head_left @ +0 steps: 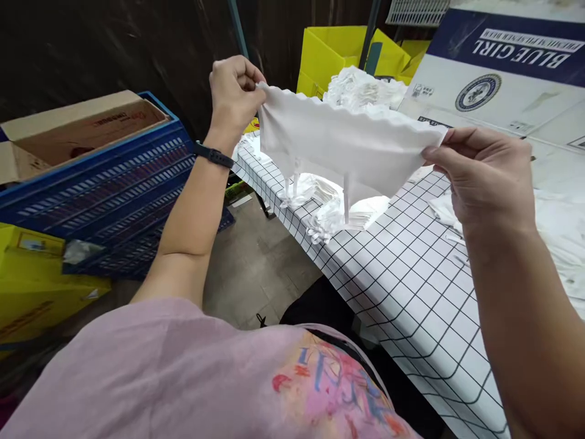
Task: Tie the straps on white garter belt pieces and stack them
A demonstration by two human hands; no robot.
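A white garment piece (pixel 342 143) with a wavy, scalloped upper edge is stretched between my two hands above the table. My left hand (pixel 235 91) pinches its left upper corner, thumb against fingers. At the opposite corner, my right hand (pixel 489 167) grips the cloth between thumb and fingers. Narrow strap-like strips (pixel 346 198) hang down from the garment. Below it, stacked white garments (pixel 365 210) lie near the edge of the grid-patterned table (pixel 411 268), partly hidden by the stretched cloth.
More white pieces (pixel 365 90) are heaped at the back, before a yellow box (pixel 331 46). A printed carton (pixel 498 79) stands at the back right, with white cloth (pixel 562 238) nearby. To the left are a blue crate (pixel 114 177) holding an open cardboard box (pixel 86 134) and yellow cartons (pixel 41 299).
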